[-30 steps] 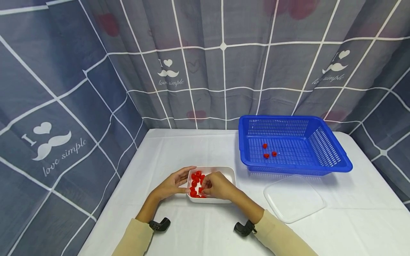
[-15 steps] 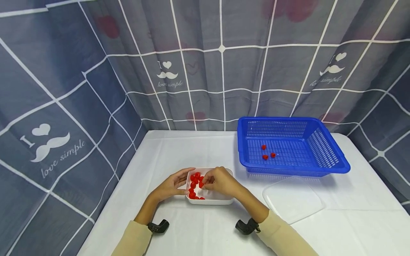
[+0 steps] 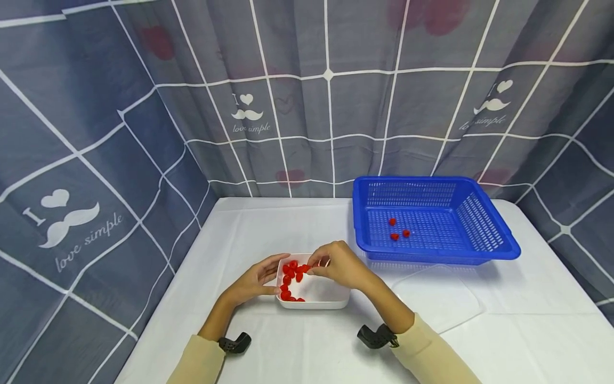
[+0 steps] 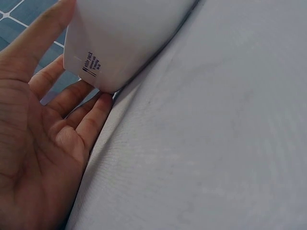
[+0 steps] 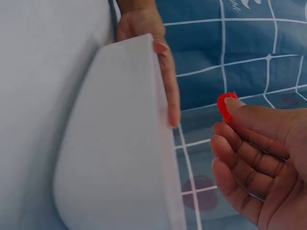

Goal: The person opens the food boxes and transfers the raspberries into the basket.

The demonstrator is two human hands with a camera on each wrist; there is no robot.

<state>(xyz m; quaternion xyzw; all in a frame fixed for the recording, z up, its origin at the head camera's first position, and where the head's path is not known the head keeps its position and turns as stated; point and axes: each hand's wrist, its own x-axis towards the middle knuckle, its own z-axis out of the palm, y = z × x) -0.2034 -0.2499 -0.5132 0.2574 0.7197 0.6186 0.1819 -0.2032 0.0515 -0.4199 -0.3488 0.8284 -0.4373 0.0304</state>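
A white rectangular plastic box (image 3: 312,305) stands on the table, with several red raspberries (image 3: 286,280) gathered along its left side and far left corner. My left hand (image 3: 251,280) holds the box's left end, thumb at the near corner and fingers at the far one. In the left wrist view, fingertips lie against the box wall beside small dark print. Over the box's far rim is my right hand (image 3: 342,265). Its thumb and index finger pinch one raspberry (image 5: 224,104), seen in the right wrist view above the rim, the other fingers loosely curled.
A blue perforated basket (image 3: 436,255) with 3 raspberries (image 3: 394,236) in it stands at the back right. A clear flat lid (image 3: 441,296) lies in front of it, partly behind the right forearm. Grey checked curtains (image 3: 307,106) hang around the white-covered table.
My right hand has moved from low in the box up toward its far rim and to the right. More raspberries now show along the far side. The left hand keeps its place at the box.
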